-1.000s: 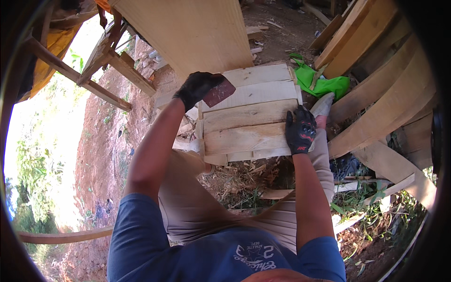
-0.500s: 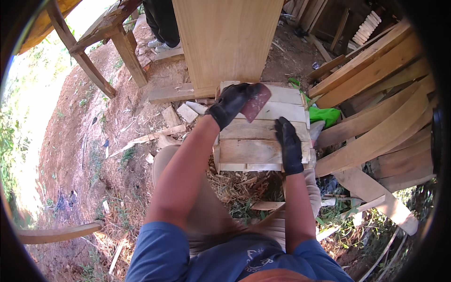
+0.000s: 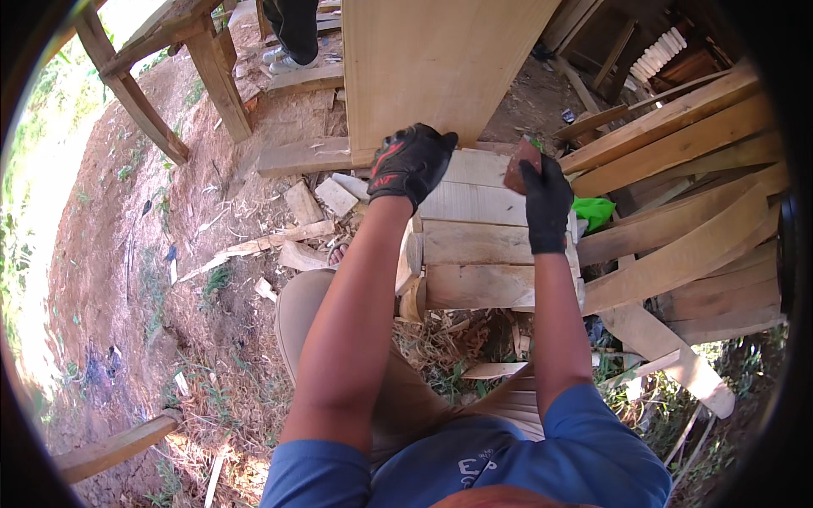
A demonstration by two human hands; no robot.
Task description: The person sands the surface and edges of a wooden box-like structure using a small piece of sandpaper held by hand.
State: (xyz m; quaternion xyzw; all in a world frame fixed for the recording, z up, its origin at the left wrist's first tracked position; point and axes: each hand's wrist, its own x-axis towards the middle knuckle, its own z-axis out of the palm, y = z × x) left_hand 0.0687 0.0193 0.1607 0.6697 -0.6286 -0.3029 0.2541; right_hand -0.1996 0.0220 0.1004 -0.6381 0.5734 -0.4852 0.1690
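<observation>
My right hand (image 3: 549,203), in a black glove, pinches a reddish-brown piece of sandpaper (image 3: 515,173) above the far right part of a pale slatted wooden piece (image 3: 483,243). My left hand (image 3: 412,165), gloved in black with red marks, is closed at the far left corner of that piece. Its fingertips are turned away, so what they grip, if anything, is hidden. The slatted piece lies in front of my knees, its rough left end blocks (image 3: 412,298) showing. Just beyond it a wide smooth board (image 3: 432,76) stands up.
Long planks (image 3: 669,127) and curved boards (image 3: 711,224) are stacked on the right, beside a bright green bag (image 3: 594,212). Offcuts (image 3: 337,196) and shavings litter the ground at left. A person's legs (image 3: 294,34) and a wooden frame (image 3: 212,76) are at the far left.
The sandpaper has passed from my left hand to my right. My right hand has moved farther away, and my left has closed near the far left corner. More of the slatted piece's left end shows.
</observation>
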